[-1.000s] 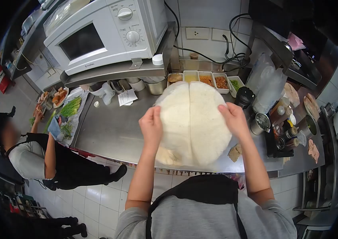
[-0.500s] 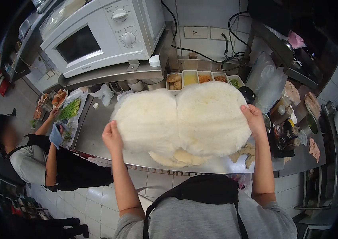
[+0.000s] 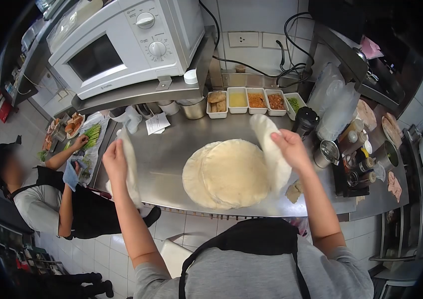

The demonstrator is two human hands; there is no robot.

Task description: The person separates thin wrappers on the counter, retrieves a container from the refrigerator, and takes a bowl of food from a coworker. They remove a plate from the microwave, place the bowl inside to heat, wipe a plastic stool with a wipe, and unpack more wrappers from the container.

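My left hand (image 3: 115,162) is closed on the edge of one round, pale flatbread (image 3: 130,172), which hangs nearly edge-on to me past the left side of the counter's middle. Pinched in my right hand (image 3: 290,147) is a second flatbread (image 3: 267,142), tilted upright. It hangs beside a loose stack of flatbreads (image 3: 236,174) that lies flat on the steel counter between my hands, slightly fanned to the left. A torn scrap of bread (image 3: 294,191) lies right of the stack, below my right wrist.
Behind stand small trays of toppings (image 3: 257,102), a steel pot (image 3: 194,108) and a microwave (image 3: 121,50) on a shelf. Right are a dark lidded container (image 3: 306,122), a steel cup (image 3: 326,153) and bottles (image 3: 358,142). A co-worker (image 3: 42,194) stands left, handling green stalks.
The two flatbreads, side by side before, are now apart, one in each hand. Each is tilted upright, and the stack beneath has come into view. The co-worker's hand has moved onto the green stalks.
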